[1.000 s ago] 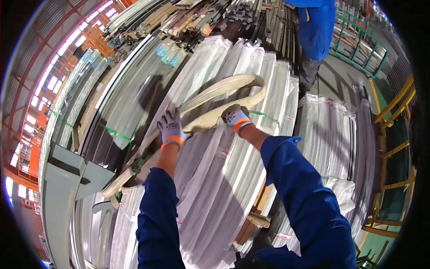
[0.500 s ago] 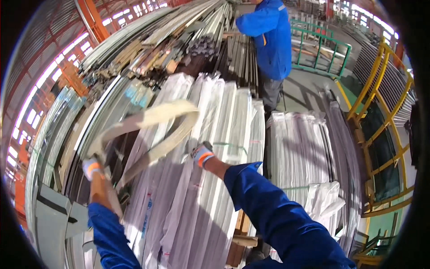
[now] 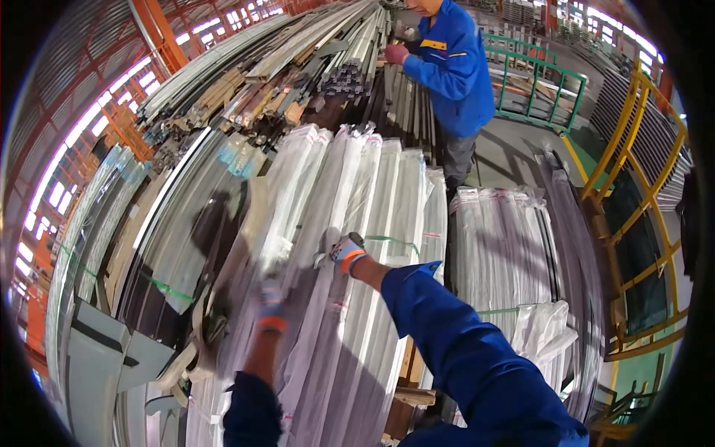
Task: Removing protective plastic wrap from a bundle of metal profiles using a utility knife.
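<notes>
A big stack of long wrapped profile bundles point(image 3: 350, 246), sheathed in pale translucent plastic, filled the middle of the view and ran from 6 o'clock up towards 12. At 3 o'clock of it, just beside, lay a second, lower stack of wrapped bundles point(image 3: 506, 246), each with a small white rectangular label at its upper end. At 12 o'clock a heap of bare metal profiles point(image 3: 320, 67) crossed the far side, where a co-worker in a blue jacket point(image 3: 450, 67) stood with one hand on the bars. Yellow railings point(image 3: 633, 171) curved along 2 to 3 o'clock, with a green railing point(image 3: 536, 82) behind the co-worker. A broad cream lifting strap point(image 3: 249, 246), blurred by motion, hung along the 9 o'clock flank of the big stack, its lower end down near a grey beam point(image 3: 97, 365) at 8 o'clock. A thin green band point(image 3: 391, 240) crossed the wrapped bundles at the centre. The left hand point(image 3: 269, 305), gloved with an orange cuff, was smeared by motion on the stack beside the strap; whether its grip was clenched on the strap could not be told. The right hand point(image 3: 346, 253), likewise gloved, rested on the wrapping just at 9 o'clock of the green band, fingers curled, though its grip was also unclear.
</notes>
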Demonstrator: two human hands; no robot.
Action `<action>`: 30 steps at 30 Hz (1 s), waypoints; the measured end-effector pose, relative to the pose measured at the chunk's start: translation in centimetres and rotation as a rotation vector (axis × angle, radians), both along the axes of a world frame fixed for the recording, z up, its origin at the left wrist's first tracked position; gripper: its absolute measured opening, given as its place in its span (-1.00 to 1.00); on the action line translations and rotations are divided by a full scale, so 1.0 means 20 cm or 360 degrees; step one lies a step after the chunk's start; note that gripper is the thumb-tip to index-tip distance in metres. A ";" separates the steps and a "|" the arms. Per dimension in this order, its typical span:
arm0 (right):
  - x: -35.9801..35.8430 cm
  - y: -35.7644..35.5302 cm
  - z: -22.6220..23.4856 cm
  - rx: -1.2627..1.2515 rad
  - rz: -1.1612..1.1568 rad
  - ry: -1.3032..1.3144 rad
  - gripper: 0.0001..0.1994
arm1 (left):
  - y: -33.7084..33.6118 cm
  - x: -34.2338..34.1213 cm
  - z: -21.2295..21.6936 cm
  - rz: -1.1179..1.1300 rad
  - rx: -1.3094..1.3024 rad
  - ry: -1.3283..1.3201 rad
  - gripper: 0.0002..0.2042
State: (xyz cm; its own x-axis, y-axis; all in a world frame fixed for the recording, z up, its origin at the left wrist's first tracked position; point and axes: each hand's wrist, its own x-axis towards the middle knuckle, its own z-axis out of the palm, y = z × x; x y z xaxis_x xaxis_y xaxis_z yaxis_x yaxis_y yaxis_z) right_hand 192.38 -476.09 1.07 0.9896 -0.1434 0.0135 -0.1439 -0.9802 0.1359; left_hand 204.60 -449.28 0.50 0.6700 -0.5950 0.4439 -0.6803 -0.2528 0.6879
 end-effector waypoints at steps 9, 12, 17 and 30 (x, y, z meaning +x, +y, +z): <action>0.04 -0.15 -0.06 -0.0041 0.0340 -0.0132 -0.79 | -0.15 -0.31 0.01 0.0198 0.1349 -0.0570 -0.22; 0.09 -0.18 0.04 -0.0149 0.0331 -0.0153 -0.83 | -0.12 -0.31 -0.04 0.0432 0.1087 -0.0238 -0.22; 0.12 -0.42 -0.21 -0.0063 0.0518 -0.0345 -0.81 | -0.22 -0.38 -0.12 0.0522 0.1186 -0.0243 -0.17; 0.27 -0.71 -0.02 -0.0330 0.0476 -0.0101 -0.86 | -0.23 -0.30 -0.06 0.0605 0.1217 -0.0024 -0.05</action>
